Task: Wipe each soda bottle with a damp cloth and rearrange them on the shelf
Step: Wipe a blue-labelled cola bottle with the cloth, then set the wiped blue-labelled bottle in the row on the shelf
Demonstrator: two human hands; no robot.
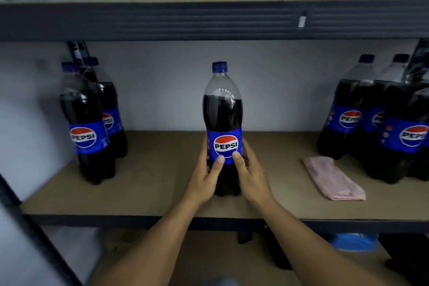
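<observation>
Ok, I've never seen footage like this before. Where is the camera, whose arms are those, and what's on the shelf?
There is no machine here: a person wears one camera on the head, looking forward and down, so the two bare arms at the bottom are their own. The left hand and the right hand grip the lower part of an upright Pepsi bottle standing mid-shelf, thumbs on its label. On the brown shelf board two more bottles stand at the left, a cluster of bottles at the right, and a folded pink cloth lies beside that cluster, held by no one.
</observation>
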